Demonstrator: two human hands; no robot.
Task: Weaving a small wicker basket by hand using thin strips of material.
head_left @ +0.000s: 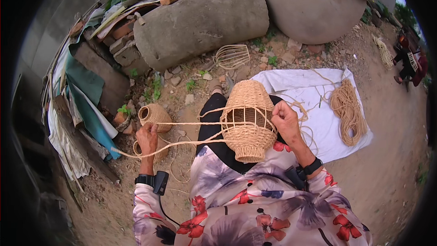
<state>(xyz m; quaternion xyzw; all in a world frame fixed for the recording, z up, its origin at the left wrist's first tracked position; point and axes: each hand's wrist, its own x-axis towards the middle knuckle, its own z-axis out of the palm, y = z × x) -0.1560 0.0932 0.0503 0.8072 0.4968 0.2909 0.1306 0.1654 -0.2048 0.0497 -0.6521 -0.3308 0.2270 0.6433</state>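
Note:
Across my lap lies a vase-shaped woven basket (246,92), its narrow neck towards me. A gap in its middle shows bare upright ribs and the hollow inside. My right hand (287,122) is closed at the basket's right edge, beside the gap; its fingertips are partly hidden. Out to the left, my left hand (147,139) is closed on a straw rope (195,123) pulled straight from the basket. A second rope strand (182,143) crosses by the left wrist, its free end pointing left. Behind that hand sits a smaller woven basket (159,117) with a round mouth.
On the right, a coil of straw rope (348,114) rests on a white sheet (291,79), with loose strands beside it. A bare rib frame (232,57) lies ahead on the stony ground. Beyond are a concrete cylinder (205,20) and a large rounded slab (314,9).

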